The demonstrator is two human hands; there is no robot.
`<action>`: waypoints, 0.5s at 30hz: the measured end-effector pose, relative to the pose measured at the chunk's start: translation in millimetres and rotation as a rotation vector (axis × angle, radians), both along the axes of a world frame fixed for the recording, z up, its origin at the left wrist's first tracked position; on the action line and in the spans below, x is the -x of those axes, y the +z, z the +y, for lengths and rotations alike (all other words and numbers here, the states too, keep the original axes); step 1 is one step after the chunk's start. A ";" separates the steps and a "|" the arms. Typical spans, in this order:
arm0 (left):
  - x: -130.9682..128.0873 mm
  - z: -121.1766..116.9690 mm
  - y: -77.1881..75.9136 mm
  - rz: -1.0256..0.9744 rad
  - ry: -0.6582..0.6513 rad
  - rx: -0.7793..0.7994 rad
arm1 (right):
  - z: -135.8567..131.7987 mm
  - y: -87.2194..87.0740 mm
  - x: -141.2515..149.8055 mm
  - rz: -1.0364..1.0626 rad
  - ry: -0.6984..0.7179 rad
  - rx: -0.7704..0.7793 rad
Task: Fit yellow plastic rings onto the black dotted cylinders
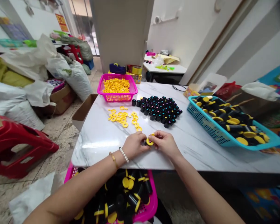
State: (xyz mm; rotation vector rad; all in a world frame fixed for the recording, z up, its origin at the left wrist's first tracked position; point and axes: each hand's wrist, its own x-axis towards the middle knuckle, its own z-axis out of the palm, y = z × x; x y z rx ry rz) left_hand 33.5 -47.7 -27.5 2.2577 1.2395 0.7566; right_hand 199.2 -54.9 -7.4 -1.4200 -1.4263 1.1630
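Observation:
Near the front edge of the table, my left hand is closed around a small black cylinder, mostly hidden by the fingers. On its end sits a yellow ring with a small tab, its middle showing dark with a pinkish spot. My right hand pinches the ring's tab side between thumb and fingers. Loose yellow rings with tabs lie just beyond my left hand. Farther back stands a cluster of black cylinders, their tops dotted blue, pink and yellow.
A pink basket of yellow rings stands at the back left. To the right is a blue basket of black-and-yellow pieces. Another pink basket with similar pieces sits below the table edge. A red stool stands at left.

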 end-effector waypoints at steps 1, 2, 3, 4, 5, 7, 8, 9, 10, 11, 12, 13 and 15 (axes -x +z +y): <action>0.1 0.1 0.3 0.006 -0.003 0.002 | -1.0 -0.2 0.0 -0.006 -0.001 0.010; 0.4 -0.1 1.4 0.012 -0.001 0.012 | -2.0 -0.3 -0.1 -0.006 -0.005 0.012; 0.9 -0.6 3.2 0.019 0.003 0.031 | -3.0 -0.4 0.1 -0.004 -0.010 0.009; 1.6 -1.3 5.6 0.022 0.008 0.056 | -3.8 -0.7 0.5 0.000 -0.012 0.002; 2.5 -2.0 8.5 0.016 0.007 0.085 | -4.6 -1.1 1.1 0.004 -0.010 -0.005; 4.3 -2.8 14.3 -0.032 -0.016 0.166 | -5.8 -2.6 2.4 0.012 0.003 -0.016; 4.9 -2.5 16.6 -0.074 -0.033 0.215 | -6.4 -3.7 2.9 0.015 0.009 -0.016; 5.1 -1.7 18.2 -0.121 -0.048 0.268 | -7.0 -4.9 3.2 0.014 0.014 -0.010; 4.9 -0.4 18.9 -0.171 -0.057 0.331 | -7.5 -6.0 3.3 0.012 0.016 0.001; 4.1 1.2 18.9 -0.218 -0.057 0.406 | -8.1 -6.9 3.4 0.009 0.016 0.012; 3.0 2.6 18.3 -0.259 -0.049 0.481 | -8.6 -7.7 3.6 0.004 0.008 0.015; 1.6 3.5 17.4 -0.293 -0.039 0.549 | -9.2 -8.2 3.8 -0.001 -0.004 0.009; -1.0 2.4 15.6 -0.334 -0.033 0.648 | -10.6 -8.5 4.8 0.001 -0.032 -0.025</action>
